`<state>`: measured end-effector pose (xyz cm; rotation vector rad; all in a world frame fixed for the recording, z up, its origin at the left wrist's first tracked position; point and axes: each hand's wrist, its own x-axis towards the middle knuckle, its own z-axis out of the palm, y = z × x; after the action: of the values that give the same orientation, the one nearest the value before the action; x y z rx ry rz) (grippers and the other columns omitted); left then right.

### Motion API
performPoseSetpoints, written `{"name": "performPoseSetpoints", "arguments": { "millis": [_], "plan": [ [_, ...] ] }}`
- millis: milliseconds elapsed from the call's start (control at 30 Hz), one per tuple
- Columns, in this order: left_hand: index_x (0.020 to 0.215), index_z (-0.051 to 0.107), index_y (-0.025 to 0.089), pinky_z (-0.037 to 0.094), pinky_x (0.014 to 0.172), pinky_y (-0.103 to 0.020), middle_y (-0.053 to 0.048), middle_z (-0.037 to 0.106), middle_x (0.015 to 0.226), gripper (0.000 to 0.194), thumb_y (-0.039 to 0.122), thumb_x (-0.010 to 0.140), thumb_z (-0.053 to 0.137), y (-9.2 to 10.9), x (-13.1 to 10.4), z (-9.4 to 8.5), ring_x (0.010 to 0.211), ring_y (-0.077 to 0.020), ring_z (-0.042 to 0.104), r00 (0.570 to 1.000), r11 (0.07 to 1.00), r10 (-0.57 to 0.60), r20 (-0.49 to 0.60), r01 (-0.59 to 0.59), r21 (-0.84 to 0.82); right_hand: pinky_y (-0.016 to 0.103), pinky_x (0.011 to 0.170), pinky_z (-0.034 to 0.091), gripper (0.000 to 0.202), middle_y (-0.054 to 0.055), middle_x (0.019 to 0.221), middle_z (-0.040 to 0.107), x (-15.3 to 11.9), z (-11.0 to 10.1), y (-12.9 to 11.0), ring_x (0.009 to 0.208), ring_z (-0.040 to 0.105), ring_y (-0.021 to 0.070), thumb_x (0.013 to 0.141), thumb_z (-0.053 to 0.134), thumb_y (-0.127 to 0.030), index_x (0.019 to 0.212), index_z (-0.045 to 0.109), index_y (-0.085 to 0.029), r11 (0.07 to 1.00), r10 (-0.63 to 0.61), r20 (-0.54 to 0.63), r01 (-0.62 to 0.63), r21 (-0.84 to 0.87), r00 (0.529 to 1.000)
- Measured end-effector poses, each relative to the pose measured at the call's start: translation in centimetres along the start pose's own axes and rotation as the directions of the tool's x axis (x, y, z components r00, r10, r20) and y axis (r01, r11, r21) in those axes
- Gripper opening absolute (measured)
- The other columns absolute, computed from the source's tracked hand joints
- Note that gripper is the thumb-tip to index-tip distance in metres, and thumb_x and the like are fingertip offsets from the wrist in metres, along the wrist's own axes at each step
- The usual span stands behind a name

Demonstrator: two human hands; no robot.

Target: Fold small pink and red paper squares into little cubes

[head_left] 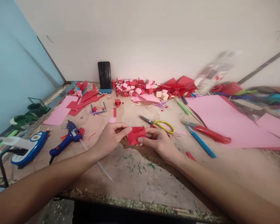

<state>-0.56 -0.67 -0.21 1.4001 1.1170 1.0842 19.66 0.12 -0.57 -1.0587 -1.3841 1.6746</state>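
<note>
A small square of folded red paper is held up between my two hands above the near middle of the table. My left hand pinches its left edge between thumb and fingers. From the other side, my right hand grips the right edge, its thumb on the near face. Creases cross the paper's surface. Just beyond my right hand lie scissors with yellow handles, their blades pointing to the far left. A blue hot glue gun rests on the table left of my left hand.
Many small red and pink paper boxes pile along the wall near an upright phone. Rightward lie a red utility knife, a blue pen and pink sheets. A blue-and-white power strip sits at the left.
</note>
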Motion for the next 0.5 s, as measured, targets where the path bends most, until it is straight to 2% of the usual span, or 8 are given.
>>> {"name": "performPoseSetpoints", "arguments": {
  "millis": [100, 200, 300, 400, 500],
  "plan": [
    [0.077, 0.073, 0.014, 0.053, 0.058, -0.024, -0.002, 0.07, 0.07, 0.023, 0.035, 0.085, 0.071, -0.17, 0.13, -0.14, 0.061, -0.0138, 0.064, 0.997, 0.988, -0.076, 0.032, 0.08, -0.135, 0.027, 0.064, 0.05, 0.019, 0.005, 0.078, 0.077, -0.05, -0.1, -0.01, 0.068, 0.069, 0.0166, 0.075, 0.085, -0.032, 0.083, 0.079, -0.016, 1.0, 0.004, 0.038, -0.003, -0.011, 0.999],
    [0.073, 0.071, 0.013, 0.052, 0.056, -0.023, -0.002, 0.067, 0.065, 0.023, 0.034, 0.083, 0.071, -0.12, 0.21, -0.41, 0.058, -0.0131, 0.062, 0.994, 0.98, -0.091, 0.064, 0.101, -0.172, 0.026, 0.064, 0.05, 0.018, 0.005, 0.076, 0.077, 0.01, -0.3, 0.06, 0.067, 0.068, 0.0157, 0.074, 0.085, -0.03, 0.083, 0.079, -0.016, 1.0, 0.012, 0.053, -0.012, 0.002, 0.999],
    [0.071, 0.069, 0.013, 0.05, 0.056, -0.022, -0.001, 0.066, 0.063, 0.021, 0.03, 0.084, 0.07, -0.01, 0.23, -0.6, 0.057, -0.0117, 0.061, 0.994, 0.988, -0.054, 0.096, 0.066, -0.137, 0.025, 0.063, 0.049, 0.017, 0.004, 0.076, 0.077, 0.15, -0.45, 0.21, 0.065, 0.066, 0.0142, 0.075, 0.086, -0.03, 0.084, 0.08, -0.017, 1.0, -0.003, 0.011, 0.003, 0.021, 1.0],
    [0.072, 0.069, 0.013, 0.048, 0.056, -0.021, 0.0, 0.066, 0.062, 0.019, 0.027, 0.085, 0.068, 0.05, 0.04, -0.43, 0.056, -0.0106, 0.059, 0.988, 0.997, -0.021, 0.151, 0.031, -0.069, 0.026, 0.067, 0.05, 0.015, 0.002, 0.079, 0.076, 0.22, -0.45, 0.35, 0.069, 0.066, 0.0145, 0.077, 0.084, -0.031, 0.086, 0.079, -0.019, 0.993, -0.045, -0.089, 0.054, 0.107, 0.995],
    [0.075, 0.072, 0.014, 0.046, 0.054, -0.02, 0.0, 0.065, 0.062, 0.018, 0.026, 0.088, 0.067, 0.05, -0.38, 0.06, 0.055, -0.0096, 0.057, 0.992, 1.0, 0.01, 0.125, -0.013, 0.026, 0.027, 0.068, 0.05, 0.018, 0.002, 0.08, 0.074, 0.15, -0.36, 0.38, 0.07, 0.066, 0.015, 0.082, 0.081, -0.037, 0.088, 0.078, -0.021, 0.984, -0.084, -0.165, 0.107, 0.14, 0.983]
  ]
}}
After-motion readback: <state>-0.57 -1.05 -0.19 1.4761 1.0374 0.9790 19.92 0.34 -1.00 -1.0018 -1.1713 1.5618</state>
